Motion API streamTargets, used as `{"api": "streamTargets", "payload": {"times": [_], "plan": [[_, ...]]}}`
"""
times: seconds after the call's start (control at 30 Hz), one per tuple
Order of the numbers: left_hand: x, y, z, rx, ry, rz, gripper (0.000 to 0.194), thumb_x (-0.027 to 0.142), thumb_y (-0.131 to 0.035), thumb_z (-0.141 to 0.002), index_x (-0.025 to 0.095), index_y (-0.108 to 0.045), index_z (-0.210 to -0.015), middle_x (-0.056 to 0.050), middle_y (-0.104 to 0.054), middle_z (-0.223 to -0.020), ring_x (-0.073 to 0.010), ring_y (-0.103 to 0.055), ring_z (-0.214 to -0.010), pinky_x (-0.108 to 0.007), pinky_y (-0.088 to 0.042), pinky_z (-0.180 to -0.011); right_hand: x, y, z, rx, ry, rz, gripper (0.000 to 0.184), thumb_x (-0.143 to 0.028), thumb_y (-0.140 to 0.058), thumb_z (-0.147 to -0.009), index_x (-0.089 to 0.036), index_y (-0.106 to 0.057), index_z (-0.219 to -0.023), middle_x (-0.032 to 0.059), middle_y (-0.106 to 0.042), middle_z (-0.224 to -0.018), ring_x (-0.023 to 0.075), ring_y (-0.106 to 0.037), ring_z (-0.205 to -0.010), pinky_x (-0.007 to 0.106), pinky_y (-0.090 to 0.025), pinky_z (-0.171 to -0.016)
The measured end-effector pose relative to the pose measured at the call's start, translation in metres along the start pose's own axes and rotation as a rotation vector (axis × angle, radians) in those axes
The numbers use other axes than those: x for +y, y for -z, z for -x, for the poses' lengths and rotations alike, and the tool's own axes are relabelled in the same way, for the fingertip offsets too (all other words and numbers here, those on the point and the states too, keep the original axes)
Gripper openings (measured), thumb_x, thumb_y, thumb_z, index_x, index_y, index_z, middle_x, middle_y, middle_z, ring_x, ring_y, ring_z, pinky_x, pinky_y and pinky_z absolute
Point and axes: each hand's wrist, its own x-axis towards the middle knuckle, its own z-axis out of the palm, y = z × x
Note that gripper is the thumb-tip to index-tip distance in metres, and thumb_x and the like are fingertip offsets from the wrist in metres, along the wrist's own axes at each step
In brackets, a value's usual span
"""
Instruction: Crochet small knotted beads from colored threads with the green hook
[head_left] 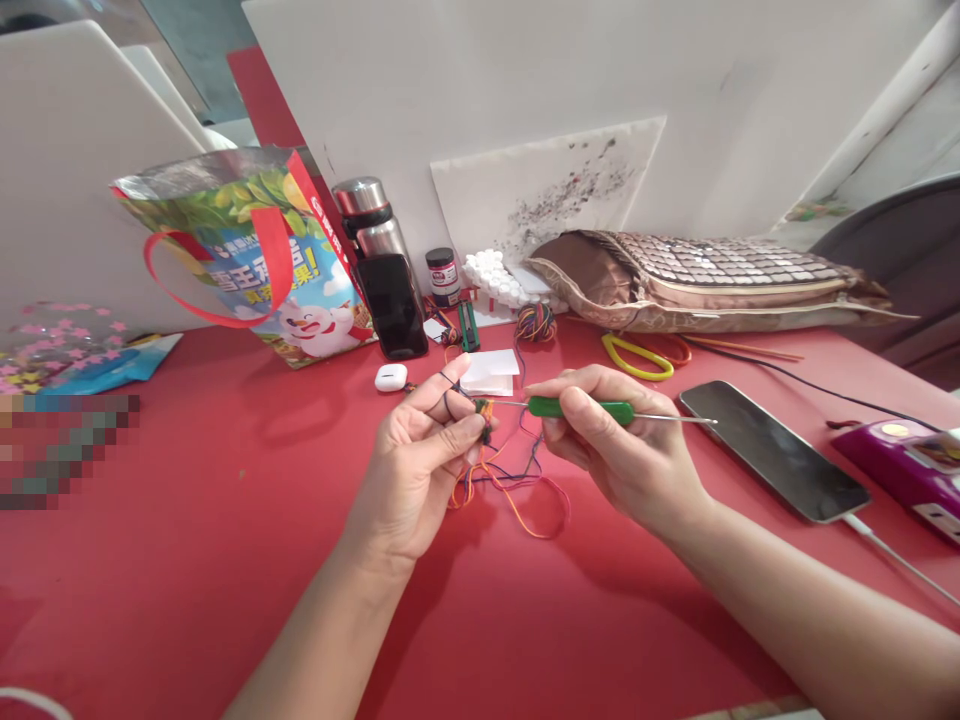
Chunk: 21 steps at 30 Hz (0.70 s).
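Note:
My right hand (611, 430) is closed around the green handle of a double-ended crochet hook (581, 410). One thin metal end points left into a small piece of crochet (485, 420) in dark green and orange; the other end sticks out to the right. My left hand (420, 445) pinches that piece between thumb and fingers, with dark yarn looped over the raised index finger. Loose orange, pink and dark blue yarn (541, 535) hangs below and lies on the red table (262, 560). Whether the hook's tip is inside a stitch I cannot tell.
Behind my hands are a yarn ball (535, 322), folded white paper (491, 372), a white earbud case (391, 377), an upright phone (393, 305) and a steel flask (371, 215). Yellow-handled scissors (637, 357) and a charging phone (776, 450) lie right. A printed bag (255, 260) stands left.

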Motion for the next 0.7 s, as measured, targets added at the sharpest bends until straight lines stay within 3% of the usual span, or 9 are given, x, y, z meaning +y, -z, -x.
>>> {"api": "streamTargets", "payload": {"times": [0.43, 0.57, 0.7], "plan": [[-0.001, -0.002, 0.002, -0.040, 0.010, -0.024, 0.052, 0.010, -0.095, -0.066, 0.016, -0.084, -0.117, 0.001, -0.066, -0.071, -0.0087, -0.058, -0.060, -0.016, -0.044, -0.050, -0.016, 0.005, -0.006, 0.035, -0.042, 0.025, 0.031, -0.050, -0.090, -0.083, -0.020, -0.083, -0.079, 0.0004, -0.056, -0.058, 0.0103, -0.039, -0.050, 0.025, -0.025, -0.042], [0.001, -0.003, 0.002, -0.073, 0.064, -0.003, 0.052, 0.009, -0.095, -0.063, 0.016, -0.086, -0.113, 0.000, -0.065, -0.069, -0.0118, -0.063, -0.065, -0.016, -0.043, -0.049, -0.025, 0.009, -0.011, 0.002, -0.087, -0.006, 0.030, -0.049, -0.094, -0.078, -0.020, -0.085, -0.077, 0.0008, -0.057, -0.057, 0.0088, -0.036, -0.047, 0.024, -0.020, -0.041], [0.003, -0.003, 0.003, -0.104, 0.161, 0.027, 0.048, 0.008, -0.092, -0.061, 0.014, -0.087, -0.108, 0.000, -0.064, -0.067, -0.0079, -0.054, -0.055, -0.017, -0.040, -0.046, -0.031, 0.013, -0.014, -0.042, -0.141, -0.039, 0.030, -0.048, -0.096, -0.074, -0.020, -0.085, -0.073, 0.0010, -0.055, -0.054, 0.0091, -0.037, -0.047, 0.024, -0.016, -0.041]]}}
